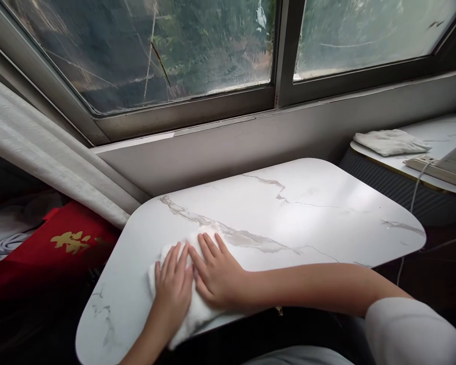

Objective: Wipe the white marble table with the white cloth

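Observation:
A white cloth (197,319) lies on the white marble-patterned tabletop (327,213), toward its near left part. My left hand (174,281) presses flat on the cloth, fingers stretched out and pointing away from me. Beside it, my right hand (218,276) also rests flat on the cloth with its fingers spread. The two hands touch or nearly touch at the fingertips of the left and the thumb side of the right. Most of the cloth's middle is hidden under both hands, and one edge droops at the table's near edge.
A window (175,56) with a grey frame runs behind the table. A curtain (53,137) and a red bag (72,243) with gold print are at the left. On a second table at the right lie a folded white cloth (391,142) and a power strip (441,167) with a cable.

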Motion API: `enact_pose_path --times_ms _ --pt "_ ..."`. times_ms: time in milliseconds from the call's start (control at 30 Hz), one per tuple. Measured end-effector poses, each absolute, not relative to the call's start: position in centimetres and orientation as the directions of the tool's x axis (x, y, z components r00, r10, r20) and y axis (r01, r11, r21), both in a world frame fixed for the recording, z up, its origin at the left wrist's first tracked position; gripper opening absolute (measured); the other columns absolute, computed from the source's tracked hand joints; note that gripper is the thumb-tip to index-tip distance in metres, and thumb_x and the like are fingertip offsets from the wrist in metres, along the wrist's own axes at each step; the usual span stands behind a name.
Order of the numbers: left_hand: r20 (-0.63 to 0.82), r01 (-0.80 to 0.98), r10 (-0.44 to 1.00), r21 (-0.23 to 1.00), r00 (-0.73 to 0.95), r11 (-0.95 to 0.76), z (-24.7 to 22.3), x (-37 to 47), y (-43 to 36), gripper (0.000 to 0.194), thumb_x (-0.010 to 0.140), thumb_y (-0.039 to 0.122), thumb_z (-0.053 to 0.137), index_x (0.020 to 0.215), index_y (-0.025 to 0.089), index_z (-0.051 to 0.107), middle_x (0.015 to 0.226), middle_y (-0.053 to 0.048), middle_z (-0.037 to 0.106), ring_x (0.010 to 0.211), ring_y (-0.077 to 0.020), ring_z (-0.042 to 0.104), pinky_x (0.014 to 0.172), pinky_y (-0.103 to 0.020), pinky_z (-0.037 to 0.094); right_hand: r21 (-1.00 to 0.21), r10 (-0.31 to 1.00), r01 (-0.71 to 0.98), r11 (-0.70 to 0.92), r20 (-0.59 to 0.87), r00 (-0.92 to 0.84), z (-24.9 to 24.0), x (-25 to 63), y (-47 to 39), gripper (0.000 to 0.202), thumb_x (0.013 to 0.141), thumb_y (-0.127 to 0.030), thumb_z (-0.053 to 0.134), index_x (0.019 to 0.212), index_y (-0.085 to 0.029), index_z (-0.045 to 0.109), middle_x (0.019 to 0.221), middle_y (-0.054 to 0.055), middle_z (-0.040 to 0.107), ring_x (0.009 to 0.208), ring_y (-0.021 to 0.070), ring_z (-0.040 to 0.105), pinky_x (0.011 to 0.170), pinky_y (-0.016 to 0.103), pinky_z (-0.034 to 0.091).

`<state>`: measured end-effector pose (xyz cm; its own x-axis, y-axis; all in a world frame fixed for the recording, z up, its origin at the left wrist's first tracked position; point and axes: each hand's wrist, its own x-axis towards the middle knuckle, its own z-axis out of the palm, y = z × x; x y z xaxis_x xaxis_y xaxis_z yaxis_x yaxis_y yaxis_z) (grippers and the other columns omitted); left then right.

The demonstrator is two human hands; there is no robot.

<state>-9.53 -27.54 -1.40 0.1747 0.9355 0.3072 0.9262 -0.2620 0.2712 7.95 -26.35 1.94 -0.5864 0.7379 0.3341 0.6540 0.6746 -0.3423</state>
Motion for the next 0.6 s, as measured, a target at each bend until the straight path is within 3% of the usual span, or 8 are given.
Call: enact_pose_path --times_ms 167,267,433,600 --pt "0.037 0.837 0.969 0.497 0.244 -0.229 0.1 -5.7 -30.7 0.05 0.098 0.033 0.023 0.147 0.034 0.013 0.155 -0.002 0.019 0.142 -0.0231 0.011 0.112 -0.056 0.011 -0.368 0.722 0.634 0.68 0.185 -0.666 2.3 13.3 -28.5 0.062 0.093 -0.032 0.033 0.148 -0.006 0.017 0.153 0.02 0.013 0.142 0.0299 0.004 0.114 0.05 0.011" --pt "-0.028 0.804 0.971 0.566 0.239 -0.182 1.0 -3.5 -28.8 0.05 0.098 0.034 0.023 0.147 0.029 0.018 0.155 -0.001 0.019 0.143 -0.0221 0.009 0.114 -0.054 0.008 -0.361 0.771 0.697 0.62 0.116 -0.626 2.2 14.6 -26.8 0.064 0.094 -0.033 0.034 0.149 -0.009 0.012 0.153 0.018 0.012 0.142 0.0296 0.004 0.114 0.051 0.012" --pt "0.025 0.845 0.984 0.508 0.178 -0.166 1.3 0.0 -20.0 0.05 0.094 0.025 0.022 0.142 0.013 0.033 0.151 -0.007 0.03 0.141 -0.0209 0.017 0.115 -0.05 0.006 -0.296 0.879 0.828 0.476 0.123 -0.461 2.0 14.5 -19.0 0.055 0.095 -0.033 0.028 0.146 -0.012 0.028 0.152 0.017 0.023 0.14 0.0292 0.016 0.112 0.049 0.014" --pt "0.23 0.92 0.967 0.344 0.114 -0.19 1.0 3.2 -11.6 0.047 0.094 0.022 0.025 0.137 0.012 0.04 0.146 -0.009 0.038 0.137 -0.0213 0.028 0.115 -0.047 0.012 -0.2 0.903 0.884 0.422 0.176 -0.391 1.9 15.5 -10.3 0.051 0.095 -0.027 0.028 0.143 -0.014 0.034 0.15 0.013 0.03 0.138 0.0248 0.024 0.111 0.044 0.017"
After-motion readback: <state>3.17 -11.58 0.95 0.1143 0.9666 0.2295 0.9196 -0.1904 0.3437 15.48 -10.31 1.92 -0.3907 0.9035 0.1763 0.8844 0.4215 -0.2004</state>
